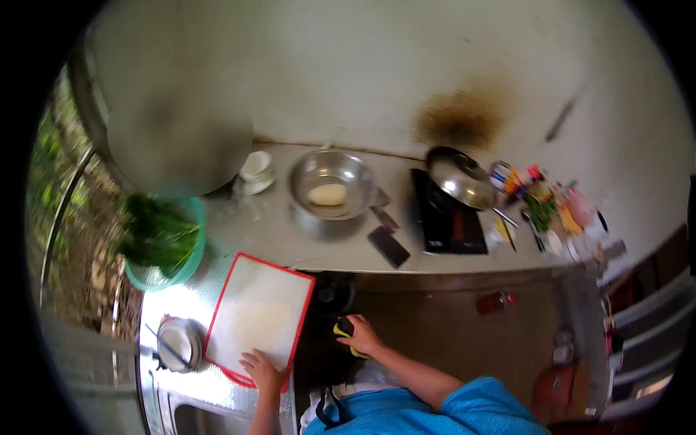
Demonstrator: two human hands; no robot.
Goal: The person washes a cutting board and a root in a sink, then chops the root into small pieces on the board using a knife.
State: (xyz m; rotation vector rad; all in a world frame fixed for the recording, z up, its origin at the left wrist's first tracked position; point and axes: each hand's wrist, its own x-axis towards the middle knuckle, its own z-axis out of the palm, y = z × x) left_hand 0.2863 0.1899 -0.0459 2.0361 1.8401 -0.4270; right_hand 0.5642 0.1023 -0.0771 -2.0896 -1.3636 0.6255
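Note:
My left hand (264,371) rests flat with its fingers apart on the lower edge of a white cutting board (261,310) with a red rim. The board lies on the ribbed metal counter. My right hand (360,336) is closed around a yellow and black sponge (343,328), to the right of the board and beyond the counter's edge. Behind the board, a steel bowl (331,209) holds a pale lump that looks like dough (327,194). A cleaver (385,217) and a dark phone-like slab (389,247) lie right of the bowl.
A teal basket (199,239) of leafy greens (157,234) and a metal pot (176,348) stand at left. A sink (201,421) is at lower left. A lidded wok (459,179) sits on an induction cooker (454,234); condiments (538,206) crowd the right side.

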